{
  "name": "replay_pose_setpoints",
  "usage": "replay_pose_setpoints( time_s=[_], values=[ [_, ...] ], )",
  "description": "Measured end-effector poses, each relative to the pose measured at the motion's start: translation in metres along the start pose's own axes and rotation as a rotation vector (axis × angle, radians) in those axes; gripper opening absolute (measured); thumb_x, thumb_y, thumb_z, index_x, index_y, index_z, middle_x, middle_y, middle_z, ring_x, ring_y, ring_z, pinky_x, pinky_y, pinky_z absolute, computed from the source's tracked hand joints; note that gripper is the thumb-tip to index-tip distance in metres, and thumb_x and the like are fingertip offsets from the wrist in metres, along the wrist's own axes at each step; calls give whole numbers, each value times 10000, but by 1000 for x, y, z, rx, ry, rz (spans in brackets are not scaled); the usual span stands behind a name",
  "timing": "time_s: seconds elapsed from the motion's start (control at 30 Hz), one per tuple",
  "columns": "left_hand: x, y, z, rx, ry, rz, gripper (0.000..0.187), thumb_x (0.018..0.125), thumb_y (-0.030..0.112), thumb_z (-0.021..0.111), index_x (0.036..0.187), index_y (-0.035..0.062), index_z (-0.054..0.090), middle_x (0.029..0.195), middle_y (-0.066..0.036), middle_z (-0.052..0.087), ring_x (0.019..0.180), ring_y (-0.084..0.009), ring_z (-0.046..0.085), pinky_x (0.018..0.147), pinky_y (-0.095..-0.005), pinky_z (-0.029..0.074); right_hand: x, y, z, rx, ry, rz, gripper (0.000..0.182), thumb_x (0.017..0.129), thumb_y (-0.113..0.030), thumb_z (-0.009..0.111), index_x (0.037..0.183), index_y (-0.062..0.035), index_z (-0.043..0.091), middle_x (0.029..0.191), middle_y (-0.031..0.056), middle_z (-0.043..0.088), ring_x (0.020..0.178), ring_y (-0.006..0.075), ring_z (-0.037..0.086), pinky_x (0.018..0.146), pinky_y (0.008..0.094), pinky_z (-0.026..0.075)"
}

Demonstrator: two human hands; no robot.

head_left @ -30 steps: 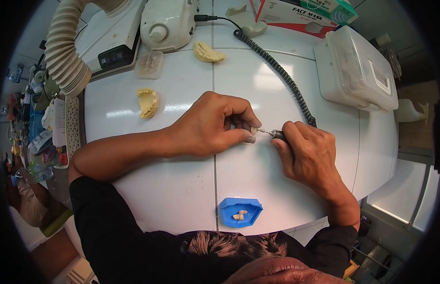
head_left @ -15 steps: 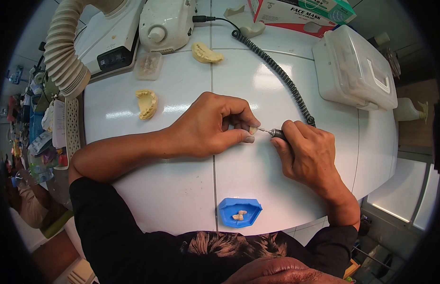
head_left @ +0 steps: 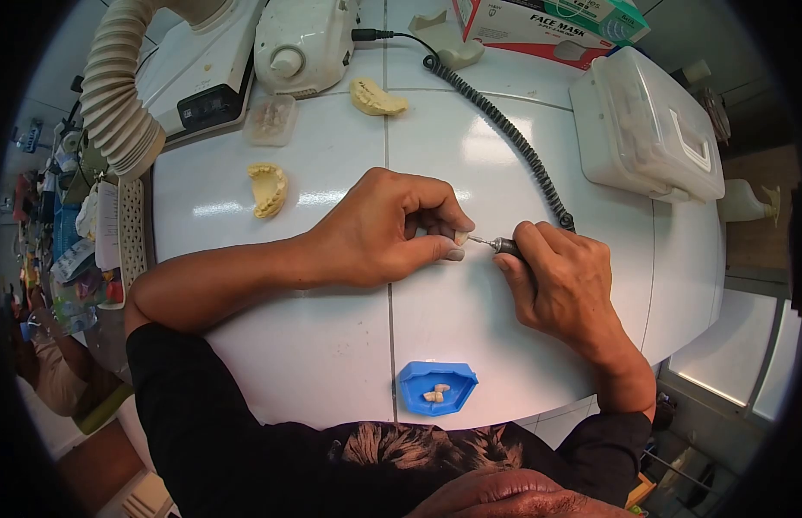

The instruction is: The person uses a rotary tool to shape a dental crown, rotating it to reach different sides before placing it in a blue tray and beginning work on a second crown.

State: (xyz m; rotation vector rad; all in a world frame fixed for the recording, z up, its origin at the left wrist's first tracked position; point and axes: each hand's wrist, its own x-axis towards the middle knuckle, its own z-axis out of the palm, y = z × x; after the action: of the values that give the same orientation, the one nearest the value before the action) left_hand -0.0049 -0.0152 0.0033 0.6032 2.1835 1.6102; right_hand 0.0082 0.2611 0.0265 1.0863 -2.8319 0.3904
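Between the thumb and fingers of my left hand [head_left: 392, 226] is a small cream dental crown [head_left: 461, 236], mostly covered by the fingertips. My right hand [head_left: 563, 274] grips a dark rotary handpiece [head_left: 509, 248] like a pen. Its thin metal bur [head_left: 478, 238] points left, with the tip right at the crown. From the handpiece a black coiled cord [head_left: 515, 128] runs up to a white control unit [head_left: 304, 45]. Nearer my body, a blue tray [head_left: 409, 402] holds several small tooth-coloured pieces [head_left: 435, 394].
Two yellow plaster dental models, one at left [head_left: 267, 190] and one farther back [head_left: 377, 97], lie near a small clear box [head_left: 270, 120]. A ribbed hose [head_left: 120, 95] hangs at upper left. At right stand a white lidded case [head_left: 647, 129] and a face mask box [head_left: 539, 30].
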Motion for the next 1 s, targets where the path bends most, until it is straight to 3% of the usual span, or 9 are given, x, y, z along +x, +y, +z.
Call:
replay_pose_setpoints(
  time_s=[1.0],
  values=[
    [1,-1,1,3,5,18,227,908,38,854,1124,0,797,923,-37,766,642,-26,514,572,-245,388,0,-1,-1,3,-7,6,268,1018,-294,764,902,-99,622,707,45,594,563,258,632,516,400,468]
  ],
)
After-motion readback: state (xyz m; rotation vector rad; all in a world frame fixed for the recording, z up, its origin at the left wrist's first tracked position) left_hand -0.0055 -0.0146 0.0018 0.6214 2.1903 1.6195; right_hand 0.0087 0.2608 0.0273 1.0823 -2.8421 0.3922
